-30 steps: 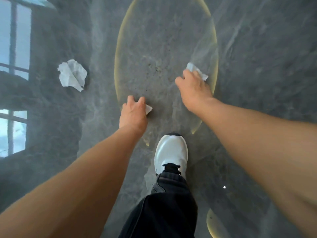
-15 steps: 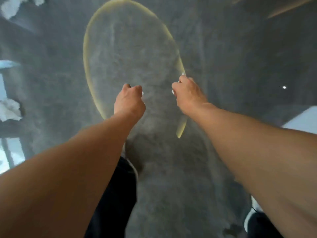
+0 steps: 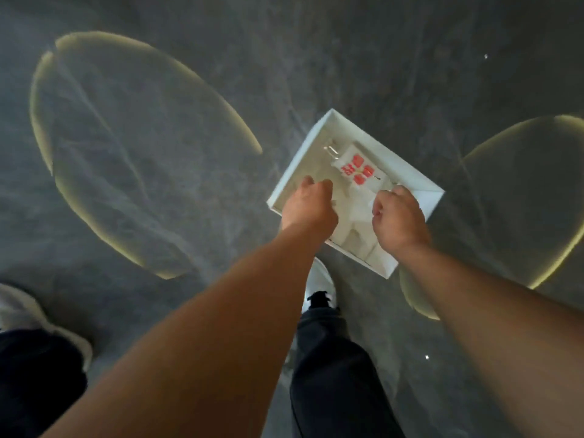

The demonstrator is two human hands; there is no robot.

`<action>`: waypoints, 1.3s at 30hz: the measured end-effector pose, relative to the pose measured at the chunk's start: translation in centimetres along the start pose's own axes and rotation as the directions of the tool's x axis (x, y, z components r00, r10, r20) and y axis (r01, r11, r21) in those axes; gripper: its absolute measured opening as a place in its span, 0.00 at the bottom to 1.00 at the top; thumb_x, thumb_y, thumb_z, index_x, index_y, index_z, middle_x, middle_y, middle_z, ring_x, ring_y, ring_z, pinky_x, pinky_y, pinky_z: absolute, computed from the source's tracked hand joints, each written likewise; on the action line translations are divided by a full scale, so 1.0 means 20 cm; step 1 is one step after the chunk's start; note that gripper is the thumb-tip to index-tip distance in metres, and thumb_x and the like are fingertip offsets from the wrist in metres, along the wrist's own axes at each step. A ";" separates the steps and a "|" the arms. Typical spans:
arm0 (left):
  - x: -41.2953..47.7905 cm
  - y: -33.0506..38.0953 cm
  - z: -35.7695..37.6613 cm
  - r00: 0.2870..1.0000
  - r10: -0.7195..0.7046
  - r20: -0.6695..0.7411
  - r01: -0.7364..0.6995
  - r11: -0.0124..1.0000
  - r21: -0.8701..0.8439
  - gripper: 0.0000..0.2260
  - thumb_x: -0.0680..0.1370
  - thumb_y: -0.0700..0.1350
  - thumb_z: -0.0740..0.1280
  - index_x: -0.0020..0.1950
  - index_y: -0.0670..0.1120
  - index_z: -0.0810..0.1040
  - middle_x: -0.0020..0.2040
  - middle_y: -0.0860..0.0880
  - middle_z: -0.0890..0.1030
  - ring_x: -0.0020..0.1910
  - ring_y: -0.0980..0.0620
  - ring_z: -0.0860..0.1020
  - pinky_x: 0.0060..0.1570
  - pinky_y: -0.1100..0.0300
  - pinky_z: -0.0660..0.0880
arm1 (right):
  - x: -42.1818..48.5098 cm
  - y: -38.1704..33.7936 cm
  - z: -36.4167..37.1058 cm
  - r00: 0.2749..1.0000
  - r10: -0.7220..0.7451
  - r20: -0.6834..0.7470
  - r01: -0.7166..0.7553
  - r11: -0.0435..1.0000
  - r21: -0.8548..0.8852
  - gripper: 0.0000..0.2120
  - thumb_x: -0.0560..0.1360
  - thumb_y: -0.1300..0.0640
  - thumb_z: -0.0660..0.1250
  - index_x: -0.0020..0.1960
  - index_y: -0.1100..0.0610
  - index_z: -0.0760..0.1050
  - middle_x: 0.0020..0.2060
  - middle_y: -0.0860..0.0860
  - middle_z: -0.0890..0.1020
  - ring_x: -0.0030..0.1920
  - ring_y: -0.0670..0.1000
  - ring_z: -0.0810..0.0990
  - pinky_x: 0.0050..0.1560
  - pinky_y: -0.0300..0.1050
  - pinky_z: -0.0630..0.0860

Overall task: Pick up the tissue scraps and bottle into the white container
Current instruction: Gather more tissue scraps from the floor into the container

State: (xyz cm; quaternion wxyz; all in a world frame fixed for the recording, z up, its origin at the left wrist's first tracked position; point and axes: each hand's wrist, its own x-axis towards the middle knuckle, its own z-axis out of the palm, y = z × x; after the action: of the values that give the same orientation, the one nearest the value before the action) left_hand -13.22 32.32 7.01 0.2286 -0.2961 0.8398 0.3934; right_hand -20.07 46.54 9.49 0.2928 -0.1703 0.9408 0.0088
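Observation:
The white container (image 3: 407, 167), a shallow rectangular box, lies on the grey floor right of centre. Inside it lies a clear bottle (image 3: 354, 165) with a white and red label, plus white tissue (image 3: 358, 238) near the front. My left hand (image 3: 308, 203) is a fist over the box's left part; a sliver of white shows by its fingers. Over the right part hovers my right hand (image 3: 399, 219), also curled, with a bit of white tissue scrap (image 3: 372, 202) at the fingertips. What each fist encloses is mostly hidden.
The floor is glossy grey stone with pale oval light reflections (image 3: 136, 147) left and right. My white shoe (image 3: 319, 284) and dark trouser leg stand just in front of the box. Another shoe (image 3: 38, 314) shows at the lower left.
The view has swung right from the floor patch with loose scraps to the white box. Both closed hands, each holding a scrap picked off the floor, have moved over the box.

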 end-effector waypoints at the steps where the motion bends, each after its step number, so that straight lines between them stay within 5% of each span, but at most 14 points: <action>1: 0.04 0.06 0.08 1.000 0.019 0.007 -0.020 1.000 0.020 0.10 0.71 0.39 0.65 0.50 0.49 0.76 0.47 0.47 0.71 0.47 0.42 0.77 0.39 0.52 0.73 | 0.01 0.08 0.03 1.000 0.011 -0.008 -0.011 0.999 0.033 0.03 0.73 0.65 0.65 0.47 0.59 0.75 0.51 0.58 0.74 0.50 0.59 0.75 0.45 0.44 0.69; 7: 0.12 0.12 0.30 0.997 -0.024 0.075 0.020 0.999 0.049 0.29 0.68 0.40 0.72 0.65 0.56 0.67 0.54 0.48 0.71 0.45 0.47 0.75 0.37 0.54 0.77 | 0.05 0.30 0.21 0.998 0.011 0.057 -0.014 0.998 0.066 0.18 0.72 0.65 0.69 0.59 0.53 0.73 0.59 0.54 0.73 0.51 0.58 0.77 0.48 0.47 0.76; 11: 0.06 0.02 0.18 0.996 -0.048 0.069 0.047 0.999 0.023 0.20 0.69 0.35 0.68 0.58 0.50 0.70 0.54 0.47 0.71 0.42 0.45 0.75 0.32 0.56 0.70 | 0.01 0.25 0.15 0.995 0.039 0.089 -0.043 0.998 0.040 0.14 0.72 0.64 0.68 0.57 0.55 0.74 0.55 0.56 0.75 0.52 0.58 0.76 0.49 0.48 0.75; 16: -0.12 -0.26 -0.26 0.987 -0.155 0.039 0.159 0.976 -0.149 0.14 0.69 0.37 0.67 0.52 0.49 0.73 0.54 0.45 0.72 0.50 0.40 0.77 0.48 0.50 0.77 | -0.02 -0.14 -0.06 0.988 0.059 0.140 -0.054 0.998 -0.041 0.12 0.70 0.60 0.71 0.52 0.55 0.75 0.53 0.57 0.77 0.54 0.60 0.76 0.52 0.49 0.74; 24: -0.50 -1.39 -1.31 0.931 -0.355 -0.086 0.339 0.927 -0.160 0.16 0.68 0.39 0.65 0.55 0.49 0.74 0.55 0.44 0.73 0.53 0.38 0.77 0.51 0.47 0.76 | -0.02 -1.71 -0.08 0.947 -0.222 0.231 0.255 0.959 -0.122 0.08 0.68 0.59 0.71 0.46 0.54 0.76 0.49 0.59 0.80 0.52 0.61 0.78 0.51 0.49 0.75; 32: -1.04 -2.71 -2.14 0.751 -0.619 -0.230 0.545 0.778 -0.312 0.15 0.68 0.40 0.66 0.54 0.48 0.74 0.55 0.43 0.74 0.53 0.38 0.77 0.49 0.49 0.75 | -0.32 -3.48 0.32 0.765 -0.567 0.305 0.623 0.771 -0.131 0.08 0.68 0.59 0.70 0.47 0.55 0.76 0.51 0.60 0.79 0.53 0.61 0.78 0.52 0.50 0.76; 39: -1.58 -3.48 -2.42 0.607 -0.774 -0.181 0.675 0.622 -0.397 0.15 0.69 0.39 0.65 0.54 0.50 0.73 0.58 0.44 0.71 0.56 0.40 0.75 0.50 0.48 0.75 | -0.67 -4.56 0.51 0.620 -0.680 0.391 0.776 0.603 -0.183 0.09 0.71 0.57 0.66 0.51 0.55 0.75 0.54 0.58 0.77 0.57 0.61 0.76 0.53 0.50 0.75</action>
State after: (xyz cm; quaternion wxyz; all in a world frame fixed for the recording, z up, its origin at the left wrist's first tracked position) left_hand 49.49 -32.04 18.30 0.1775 -0.7059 0.6030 0.3266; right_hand 25.57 -33.92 16.13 0.3671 -0.5866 0.7184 0.0713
